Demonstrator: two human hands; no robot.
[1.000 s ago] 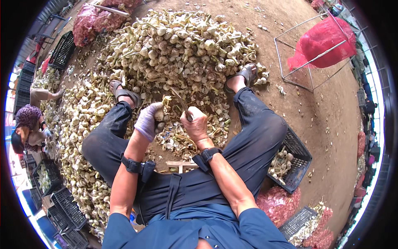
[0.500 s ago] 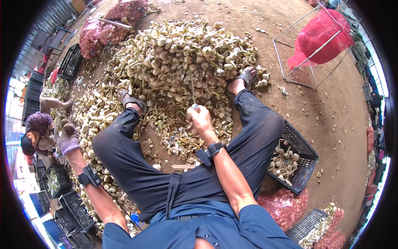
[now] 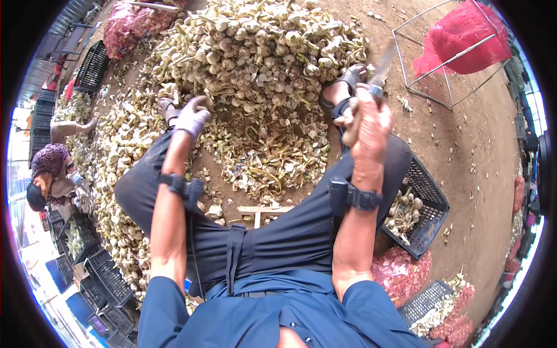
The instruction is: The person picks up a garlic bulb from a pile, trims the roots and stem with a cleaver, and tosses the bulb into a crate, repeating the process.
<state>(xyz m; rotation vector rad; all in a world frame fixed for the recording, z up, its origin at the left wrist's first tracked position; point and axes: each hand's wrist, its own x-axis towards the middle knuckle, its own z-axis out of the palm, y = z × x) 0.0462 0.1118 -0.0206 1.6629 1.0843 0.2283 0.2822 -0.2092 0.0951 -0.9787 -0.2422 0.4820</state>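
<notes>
My right hand (image 3: pixel 368 124) is raised over my right knee, wrapped around the handle of a knife (image 3: pixel 386 66). The blade points up and away, slightly blurred. My left hand (image 3: pixel 193 116), in a pale purple glove, hovers by my left foot at the near left edge of a big heap of garlic bulbs (image 3: pixel 255 58) with stalks. Its fingers are loosely bent and apart, and nothing shows between them. Cut stalks and peelings (image 3: pixel 278 162) litter the ground between my legs. To my left spreads a layer of garlic bulbs (image 3: pixel 122 191).
A black crate (image 3: pixel 426 214) partly filled with garlic stands beside my right knee. Beyond it, a metal frame (image 3: pixel 429 87) holds a red mesh bag (image 3: pixel 461 40). A co-worker (image 3: pixel 52 168) sits at far left near stacked black crates (image 3: pixel 107 278). A wooden piece (image 3: pixel 258 211) lies between my thighs.
My left hand has swung from the bulbs at far left over to the heap's near edge. My right hand has moved right with the knife, from between my legs to above my right knee.
</notes>
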